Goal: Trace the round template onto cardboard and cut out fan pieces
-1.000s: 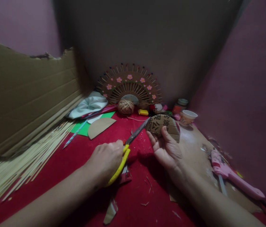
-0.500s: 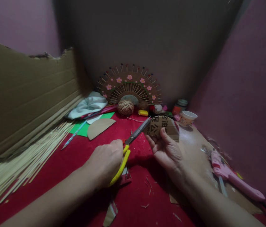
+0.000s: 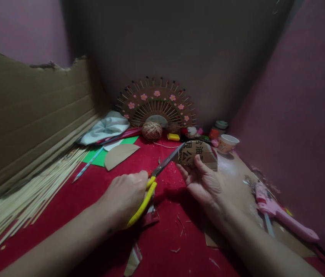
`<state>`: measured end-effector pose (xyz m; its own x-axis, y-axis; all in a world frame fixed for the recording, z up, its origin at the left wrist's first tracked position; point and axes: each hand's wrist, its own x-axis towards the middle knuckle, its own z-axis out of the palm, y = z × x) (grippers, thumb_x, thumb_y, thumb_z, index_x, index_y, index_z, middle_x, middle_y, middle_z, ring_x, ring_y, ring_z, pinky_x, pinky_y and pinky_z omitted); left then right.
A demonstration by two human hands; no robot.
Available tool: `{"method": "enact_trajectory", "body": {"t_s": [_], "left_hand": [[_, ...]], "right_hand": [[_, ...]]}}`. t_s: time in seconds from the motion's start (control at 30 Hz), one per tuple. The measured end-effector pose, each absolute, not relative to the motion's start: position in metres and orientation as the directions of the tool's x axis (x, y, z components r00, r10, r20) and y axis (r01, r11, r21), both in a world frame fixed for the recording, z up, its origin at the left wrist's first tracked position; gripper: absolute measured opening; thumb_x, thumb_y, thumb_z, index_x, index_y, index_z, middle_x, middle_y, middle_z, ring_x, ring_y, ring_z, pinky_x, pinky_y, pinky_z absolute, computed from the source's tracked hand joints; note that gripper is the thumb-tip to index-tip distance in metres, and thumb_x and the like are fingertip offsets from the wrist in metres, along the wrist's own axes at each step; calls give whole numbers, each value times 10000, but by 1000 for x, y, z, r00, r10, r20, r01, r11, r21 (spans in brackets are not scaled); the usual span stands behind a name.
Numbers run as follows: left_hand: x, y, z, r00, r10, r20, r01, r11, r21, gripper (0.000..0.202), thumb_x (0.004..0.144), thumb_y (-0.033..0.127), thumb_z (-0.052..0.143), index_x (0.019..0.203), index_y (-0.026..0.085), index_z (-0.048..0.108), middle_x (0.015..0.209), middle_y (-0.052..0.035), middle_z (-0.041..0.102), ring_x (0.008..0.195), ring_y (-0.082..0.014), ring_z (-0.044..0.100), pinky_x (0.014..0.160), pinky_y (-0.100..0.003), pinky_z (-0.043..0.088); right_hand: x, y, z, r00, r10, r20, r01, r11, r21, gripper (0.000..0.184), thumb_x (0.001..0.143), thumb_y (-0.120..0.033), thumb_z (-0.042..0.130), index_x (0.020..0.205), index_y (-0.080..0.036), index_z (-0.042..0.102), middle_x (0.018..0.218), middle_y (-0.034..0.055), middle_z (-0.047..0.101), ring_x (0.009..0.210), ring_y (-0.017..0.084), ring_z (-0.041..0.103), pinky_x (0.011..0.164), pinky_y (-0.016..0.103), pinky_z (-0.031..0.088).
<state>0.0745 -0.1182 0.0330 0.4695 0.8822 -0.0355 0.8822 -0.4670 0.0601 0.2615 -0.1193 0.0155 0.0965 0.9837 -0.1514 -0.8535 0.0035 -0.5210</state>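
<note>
My left hand (image 3: 127, 200) is closed around the yellow handles of a pair of scissors (image 3: 162, 165), whose blades point up and to the right. The blade tips meet the left edge of a piece of cardboard (image 3: 195, 151) printed with dark characters. My right hand (image 3: 202, 179) grips that piece from below, thumb on the printed face and fingers behind it. A plain half-round cardboard piece (image 3: 121, 155) lies to the left, partly over a green sheet (image 3: 95, 157). Small cardboard scraps (image 3: 134, 261) and shavings lie on the red cloth (image 3: 179, 234) below the hands.
Thin sticks (image 3: 41, 192) and a pencil (image 3: 87, 165) lie at left. Behind stand a flower-decorated fan (image 3: 157, 100), a twine ball (image 3: 152, 130) and a paper cup (image 3: 227, 144). A pink glue gun (image 3: 283, 217) rests at right beside the wall; a tall cardboard panel (image 3: 29, 123) borders the left.
The yellow scissor handles have swung slightly, the lower one shifting left and the blades looking closer together at the cardboard's edge. The whole view has shifted a little.
</note>
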Motion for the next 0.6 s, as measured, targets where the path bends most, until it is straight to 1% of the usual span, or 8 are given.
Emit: {"method": "enact_trajectory", "body": {"t_s": [0.1,0.2,0.27,0.33,0.47,0.6], "left_hand": [[71,-116,36,435,900,37,895,-436,91,178,867,271,290,822,189,441,771,-88,621,687,-229,614,570,-310,406],[69,-115,39,382,920,84,915,-389,110,176,869,303,298,864,184,427,778,-90,611,687,-221,603,549,-298,388],[70,-115,38,383,921,75,912,-390,125,195,871,324,295,862,180,426,795,-99,608,697,-225,601,552,-303,391],[73,-116,36,416,907,59,898,-420,128,213,872,328,280,851,177,429,814,-108,601,711,-235,601,563,-318,397],[79,-118,32,432,901,38,895,-434,102,220,868,303,264,871,166,435,827,-113,591,732,-256,610,547,-331,392],[81,-120,32,420,907,16,904,-420,83,228,870,294,259,892,157,439,834,-114,597,728,-247,619,536,-321,396]], "right_hand": [[265,-117,13,135,980,-144,-860,44,-508,176,704,-195,689,864,-217,620,815,14,703,921,190,635,940,477,439],[265,-117,14,151,978,-146,-871,62,-487,239,699,-175,691,923,-213,617,859,18,705,943,184,629,946,460,436],[264,-118,15,148,978,-147,-871,59,-487,226,695,-173,693,905,-216,621,828,10,706,906,184,640,942,471,435],[263,-119,17,128,980,-155,-868,35,-494,172,693,-186,698,846,-213,625,783,11,708,847,188,653,935,480,437],[260,-121,18,111,981,-157,-858,15,-513,97,698,-185,695,743,-201,610,742,4,705,809,173,658,935,463,442],[259,-121,17,139,982,-126,-867,59,-494,163,692,-152,696,827,-210,624,803,-11,703,868,159,645,947,456,438]]}}
